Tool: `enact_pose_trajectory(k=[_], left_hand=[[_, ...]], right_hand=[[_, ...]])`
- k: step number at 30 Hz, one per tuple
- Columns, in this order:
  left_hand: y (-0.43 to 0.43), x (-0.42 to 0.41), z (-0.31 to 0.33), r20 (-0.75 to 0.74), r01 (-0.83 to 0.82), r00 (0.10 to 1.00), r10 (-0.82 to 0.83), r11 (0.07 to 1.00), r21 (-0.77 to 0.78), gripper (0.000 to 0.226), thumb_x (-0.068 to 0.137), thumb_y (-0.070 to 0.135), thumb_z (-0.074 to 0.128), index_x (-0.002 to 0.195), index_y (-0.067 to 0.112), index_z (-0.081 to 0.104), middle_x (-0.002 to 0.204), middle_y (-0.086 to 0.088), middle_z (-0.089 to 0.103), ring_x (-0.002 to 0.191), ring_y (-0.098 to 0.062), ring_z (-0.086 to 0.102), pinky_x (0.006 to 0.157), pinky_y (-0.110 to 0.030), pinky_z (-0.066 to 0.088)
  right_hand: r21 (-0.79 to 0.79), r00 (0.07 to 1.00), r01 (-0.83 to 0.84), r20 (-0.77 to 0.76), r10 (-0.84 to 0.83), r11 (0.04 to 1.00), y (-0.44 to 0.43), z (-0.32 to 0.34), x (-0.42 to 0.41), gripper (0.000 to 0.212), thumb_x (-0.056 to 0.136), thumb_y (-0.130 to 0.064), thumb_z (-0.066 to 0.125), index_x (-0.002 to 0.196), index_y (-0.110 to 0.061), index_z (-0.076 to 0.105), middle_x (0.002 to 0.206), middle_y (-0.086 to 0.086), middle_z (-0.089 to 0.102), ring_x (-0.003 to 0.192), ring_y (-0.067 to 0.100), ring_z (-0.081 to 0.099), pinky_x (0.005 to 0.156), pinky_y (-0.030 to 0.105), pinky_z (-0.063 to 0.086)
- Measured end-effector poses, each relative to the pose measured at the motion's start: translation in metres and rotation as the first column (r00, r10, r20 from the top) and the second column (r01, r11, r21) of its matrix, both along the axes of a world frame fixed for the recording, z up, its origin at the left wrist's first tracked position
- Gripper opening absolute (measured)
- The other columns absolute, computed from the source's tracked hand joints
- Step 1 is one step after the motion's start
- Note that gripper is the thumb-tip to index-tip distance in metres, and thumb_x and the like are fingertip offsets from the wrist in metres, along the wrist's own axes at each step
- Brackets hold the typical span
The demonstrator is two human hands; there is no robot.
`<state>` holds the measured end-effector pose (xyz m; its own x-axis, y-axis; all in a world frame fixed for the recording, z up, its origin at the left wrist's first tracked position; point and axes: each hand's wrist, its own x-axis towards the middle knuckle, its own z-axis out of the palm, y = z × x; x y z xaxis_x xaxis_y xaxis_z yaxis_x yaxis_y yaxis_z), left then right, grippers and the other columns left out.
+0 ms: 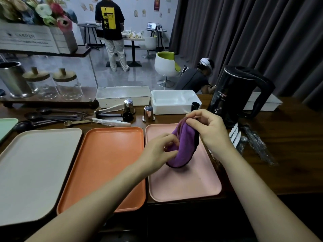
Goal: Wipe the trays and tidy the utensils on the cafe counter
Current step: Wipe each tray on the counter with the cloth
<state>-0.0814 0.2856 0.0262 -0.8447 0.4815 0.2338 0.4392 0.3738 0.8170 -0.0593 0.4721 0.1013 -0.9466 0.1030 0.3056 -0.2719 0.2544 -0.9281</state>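
A purple cloth (pixel 183 149) with a dark edge hangs bunched over the pink tray (pixel 183 186). My right hand (pixel 208 130) pinches its top, and my left hand (pixel 159 151) grips its lower left side. Left of the pink tray lie an orange tray (pixel 104 168) and a cream tray (pixel 35 172); a green tray (pixel 6 126) peeks in at the far left. Behind the trays lie dark spoons (pixel 52 116), a small wooden spoon (pixel 75 122), white tongs (pixel 111 122), a black scoop (pixel 127 116) and two metal cups (pixel 148 114).
Two white boxes (pixel 173 102) stand behind the utensils. A black kettle (pixel 239 95) stands at the right, with wrapped cutlery (pixel 253 142) beside it. Glass jars (pixel 68 86) and a metal canister (pixel 12 79) sit on a shelf at left. Two people are in the room beyond.
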Motion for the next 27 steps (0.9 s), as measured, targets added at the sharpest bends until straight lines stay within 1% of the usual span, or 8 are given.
enact_pose_trajectory(k=[4,6,8,13,17,19,22,27], left_hand=[[0.026,-0.001,-0.006,-0.079,-0.025,0.997,0.027,1.0,0.018,0.037,0.077,0.03,0.063,0.113,0.024,0.074,0.121,0.015,0.065,0.11,-0.01,0.062,0.096,-0.039,0.053],[0.037,-0.003,-0.007,-0.098,-0.053,0.994,0.052,0.999,-0.007,0.033,0.081,0.025,0.067,0.113,0.023,0.076,0.123,0.014,0.066,0.113,-0.005,0.06,0.098,-0.033,0.051],[0.044,-0.006,-0.007,-0.125,-0.075,0.99,0.071,0.997,-0.026,0.022,0.084,0.018,0.07,0.104,0.023,0.078,0.116,0.015,0.068,0.106,-0.003,0.06,0.093,-0.027,0.049],[0.038,-0.015,-0.008,-0.101,-0.128,0.987,0.125,0.991,-0.028,0.01,0.089,0.027,0.061,0.095,0.027,0.07,0.09,0.012,0.071,0.086,-0.008,0.064,0.082,-0.035,0.053],[0.014,-0.037,0.003,-0.085,-0.245,0.965,0.246,0.969,0.022,0.015,0.099,0.016,0.054,0.094,0.03,0.05,0.076,0.01,0.061,0.065,-0.005,0.053,0.061,-0.027,0.038],[0.004,-0.049,0.013,-0.109,-0.259,0.96,0.258,0.966,0.0,0.015,0.101,0.019,0.052,0.095,0.032,0.047,0.078,0.011,0.062,0.066,-0.005,0.054,0.064,-0.028,0.037],[-0.004,-0.062,0.034,-0.166,-0.251,0.956,0.242,0.967,-0.035,0.009,0.099,0.025,0.053,0.095,0.034,0.051,0.086,0.011,0.067,0.077,-0.011,0.063,0.076,-0.037,0.049],[-0.014,-0.068,0.071,-0.3,-0.204,0.932,0.201,0.979,0.022,0.007,0.095,0.026,0.058,0.095,0.032,0.06,0.078,0.011,0.066,0.071,-0.014,0.064,0.072,-0.04,0.054]], right_hand=[[-0.069,0.999,0.047,0.015,-0.046,0.996,0.018,0.002,0.001,0.009,0.093,-0.004,0.067,0.099,-0.01,0.07,0.093,0.006,0.075,0.091,0.018,0.071,0.085,0.031,0.055],[-0.075,0.998,0.062,0.031,-0.059,0.995,0.026,0.002,0.002,0.009,0.093,-0.006,0.067,0.1,-0.012,0.07,0.092,0.003,0.075,0.09,0.016,0.071,0.081,0.03,0.056],[-0.09,0.997,0.067,0.046,-0.063,0.994,0.033,0.001,0.002,0.009,0.094,-0.007,0.067,0.1,-0.013,0.07,0.09,-0.002,0.075,0.089,0.014,0.071,0.077,0.026,0.055],[-0.123,0.995,0.086,0.066,-0.078,0.989,0.048,-0.006,0.001,0.01,0.095,-0.007,0.065,0.103,-0.009,0.07,0.09,-0.001,0.075,0.086,0.011,0.071,0.071,0.022,0.055],[0.001,0.989,0.123,0.086,-0.123,0.992,0.062,-0.017,-0.005,0.012,0.093,-0.005,0.067,0.096,-0.016,0.072,0.091,-0.003,0.072,0.085,0.002,0.066,0.073,0.017,0.05],[0.114,0.985,0.136,0.094,-0.147,0.984,0.065,-0.026,-0.011,0.016,0.092,-0.009,0.068,0.091,-0.025,0.072,0.089,-0.006,0.071,0.085,0.007,0.065,0.075,0.022,0.049],[0.26,0.972,0.163,0.125,-0.201,0.952,0.06,-0.036,-0.022,0.013,0.09,-0.02,0.069,0.087,-0.033,0.071,0.085,-0.008,0.07,0.085,0.017,0.064,0.079,0.038,0.055],[0.193,0.953,0.304,-0.059,-0.298,0.933,0.048,-0.02,-0.03,0.008,0.093,-0.019,0.065,0.091,-0.027,0.068,0.085,-0.013,0.068,0.086,0.006,0.063,0.08,0.032,0.054]])
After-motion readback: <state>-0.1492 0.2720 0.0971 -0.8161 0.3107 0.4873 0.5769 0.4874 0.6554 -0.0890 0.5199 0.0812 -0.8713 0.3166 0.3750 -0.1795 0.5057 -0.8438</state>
